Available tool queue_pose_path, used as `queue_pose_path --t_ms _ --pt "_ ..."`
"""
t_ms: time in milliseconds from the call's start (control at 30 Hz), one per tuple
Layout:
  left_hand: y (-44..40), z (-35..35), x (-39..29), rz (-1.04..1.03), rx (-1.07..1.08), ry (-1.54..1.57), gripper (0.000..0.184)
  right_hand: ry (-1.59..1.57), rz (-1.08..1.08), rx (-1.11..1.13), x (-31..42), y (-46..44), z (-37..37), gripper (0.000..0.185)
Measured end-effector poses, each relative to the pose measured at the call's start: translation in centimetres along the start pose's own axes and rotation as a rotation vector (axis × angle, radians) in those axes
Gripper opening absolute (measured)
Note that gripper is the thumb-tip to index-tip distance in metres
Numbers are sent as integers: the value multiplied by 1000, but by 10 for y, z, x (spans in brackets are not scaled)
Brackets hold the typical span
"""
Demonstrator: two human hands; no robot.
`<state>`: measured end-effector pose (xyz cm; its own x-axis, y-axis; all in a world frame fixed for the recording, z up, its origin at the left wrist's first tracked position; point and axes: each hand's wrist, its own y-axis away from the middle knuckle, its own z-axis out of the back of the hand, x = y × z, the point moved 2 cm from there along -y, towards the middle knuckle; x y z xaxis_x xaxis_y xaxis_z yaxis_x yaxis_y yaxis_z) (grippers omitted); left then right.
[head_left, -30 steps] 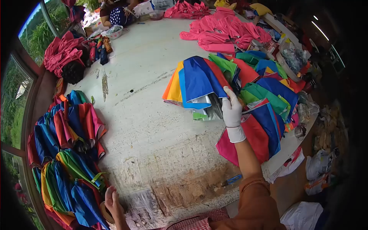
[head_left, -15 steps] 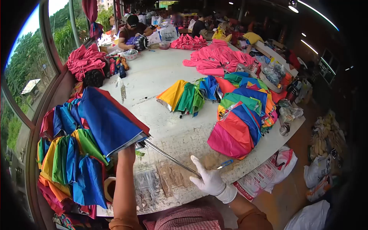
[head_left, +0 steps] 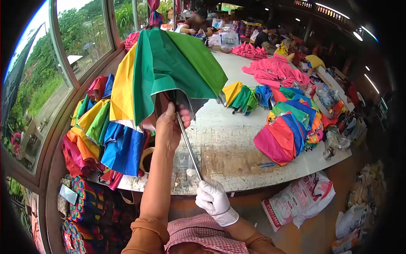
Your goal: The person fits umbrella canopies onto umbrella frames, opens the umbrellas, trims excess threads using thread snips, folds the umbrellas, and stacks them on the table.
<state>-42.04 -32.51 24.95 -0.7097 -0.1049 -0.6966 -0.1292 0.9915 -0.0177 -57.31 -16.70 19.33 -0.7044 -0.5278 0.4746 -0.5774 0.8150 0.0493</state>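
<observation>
A rainbow umbrella [head_left: 158, 63] rises in front of me, its green and yellow panels partly spread and hanging in folds. Just under the canopy, my bare left hand [head_left: 171, 125] is closed around the metal shaft [head_left: 186, 142]. My right hand [head_left: 215, 202], in a white glove, grips the shaft's lower end near the table's front edge. Left of the umbrella hang several folded rainbow umbrellas [head_left: 122, 144] over the table edge. Another pile of rainbow umbrellas [head_left: 277, 137] lies to the right. The canopy hides part of the left fingers.
On the worn white table [head_left: 228, 139] lies a small blue-handled tool [head_left: 266, 164]. Pink fabric heaps [head_left: 275, 70] lie farther back. A printed white sack [head_left: 298, 199] stands on the floor at right. Two people [head_left: 198, 25] sit at the far end. Windows [head_left: 84, 34] line the left.
The umbrella has swung upright and its canopy has spread wider, showing green and yellow instead of blue. My right hand has closed on the shaft end. The view has shifted left.
</observation>
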Motion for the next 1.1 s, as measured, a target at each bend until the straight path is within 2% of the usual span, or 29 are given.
queue_pose_path --t_ms 100,167,233,300,367,433,567,600,700,733,767,867,967,1000,1033,1100 --pt "-6 -9 -35 -48 83 171 26 -155 -87 167 -4 14 -23 40" --pt "-6 -39 -68 -200 208 256 24 -190 -130 230 0 22 -30 40" --pt "-34 -38 -96 -281 103 205 23 -153 -166 252 7 36 -31 39" --pt "-53 -31 -130 -605 201 -95 22 -51 -173 245 19 56 -25 39" --pt "-52 -51 -167 -495 -23 27 21 -11 -237 202 28 87 -21 43" --pt "-54 -69 -178 -455 114 55 20 38 -212 146 36 105 -11 43" --pt "-31 -99 -162 -390 238 94 21 141 -157 240 53 135 -12 46" --pt "-25 -104 -156 -385 207 77 21 222 -98 230 53 143 -7 47" --pt "1 -112 -109 -406 373 -207 22 402 -26 209 58 164 7 45" --pt "29 -124 -72 -325 222 -178 23 373 24 189 60 161 11 42" --pt "62 -142 -25 -241 62 -153 25 301 17 103 69 159 10 39" --pt "100 -141 54 -120 -5 -155 31 167 -18 -7 78 154 21 41" --pt "131 -125 99 -44 -50 -17 33 -378 -203 158 66 171 38 43" --pt "147 -124 111 51 -87 44 36 -584 -275 230 62 174 44 45" --pt "166 -104 130 6 -91 -42 35 -651 -292 336 45 183 53 46" --pt "185 -85 135 44 -264 -287 30 149 -269 216 30 186 65 50"
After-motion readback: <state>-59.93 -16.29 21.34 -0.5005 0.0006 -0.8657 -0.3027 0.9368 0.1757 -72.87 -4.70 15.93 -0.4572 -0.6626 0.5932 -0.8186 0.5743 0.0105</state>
